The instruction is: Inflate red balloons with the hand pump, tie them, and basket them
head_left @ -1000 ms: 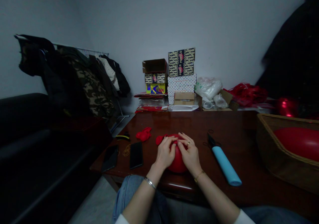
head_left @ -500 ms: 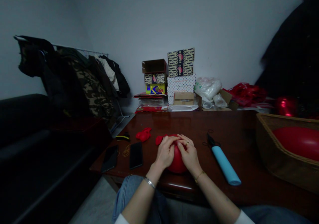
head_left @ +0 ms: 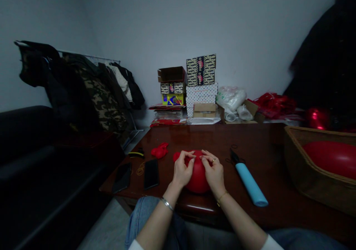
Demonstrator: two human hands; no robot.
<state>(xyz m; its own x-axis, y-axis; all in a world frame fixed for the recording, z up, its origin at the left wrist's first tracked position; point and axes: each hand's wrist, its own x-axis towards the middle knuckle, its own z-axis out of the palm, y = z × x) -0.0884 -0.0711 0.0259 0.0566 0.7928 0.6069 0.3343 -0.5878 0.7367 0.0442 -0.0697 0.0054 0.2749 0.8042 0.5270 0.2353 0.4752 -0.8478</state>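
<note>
A round red balloon [head_left: 198, 177] rests at the table's front edge between my hands. My left hand [head_left: 183, 170] is on its left side, thumb and fingers pinched together at the balloon's top. On the other side, my right hand [head_left: 213, 172], with a ring, pinches the top too. The fingertips of both hands are a little apart, and the balloon's neck is too small to make out. Some red material [head_left: 176, 156] shows just behind my left hand. Farther left lies a small limp red piece [head_left: 160, 151].
Two dark phones [head_left: 151, 174] and yellow rubber bands [head_left: 140, 168] lie left. A light blue pump [head_left: 251, 185] lies right, beside a wicker basket [head_left: 303, 168] with a large red balloon [head_left: 330, 157]. Stacked boxes [head_left: 201, 94] stand behind the table.
My hands have moved slightly apart at the balloon's top, so more of its red surface shows between them. The balloon stays in place.
</note>
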